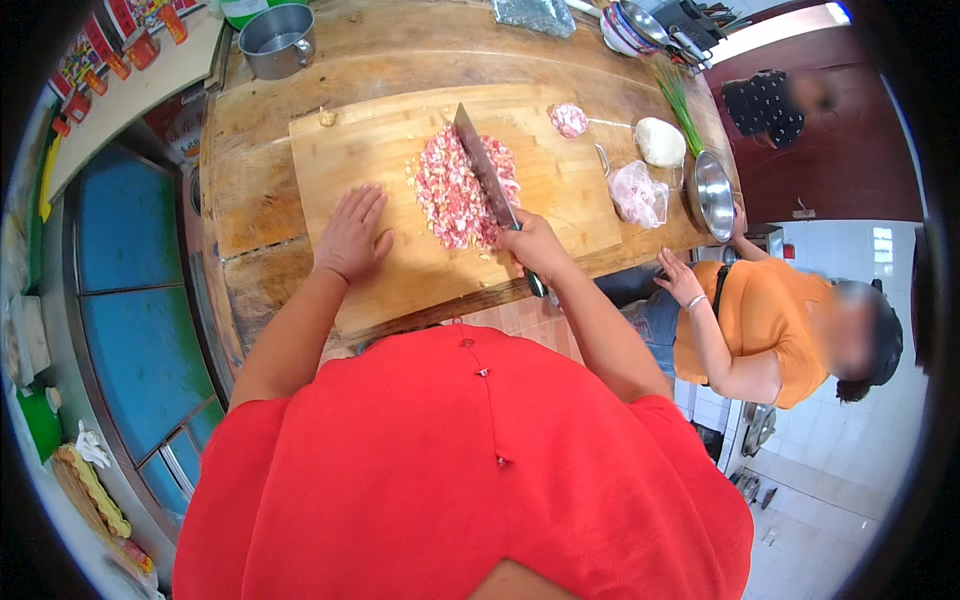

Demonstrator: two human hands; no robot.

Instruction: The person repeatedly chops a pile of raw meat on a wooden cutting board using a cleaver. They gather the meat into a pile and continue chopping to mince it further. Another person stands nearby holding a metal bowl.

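Note:
My right hand (536, 247) grips the dark handle of a cleaver (484, 165), whose long blade lies across a heap of chopped pink meat (448, 187) mixed with small yellowish bits. The heap is on a large wooden cutting board (570, 187). My left hand (352, 234) rests flat on the board to the left of the meat, fingers slightly apart, with nothing in it. A small round clump of minced meat (569, 120) sits near the board's upper right. At the upper left corner is a small brownish lump (327, 117).
A metal pot (277, 41) stands at the back left. Right of the board are a white lump (660, 142), a plastic bag (639, 195), green stalks (679, 105) and a steel bowl (712, 196). A person in orange (757, 330) stands at the right; another person (765, 109) is beyond.

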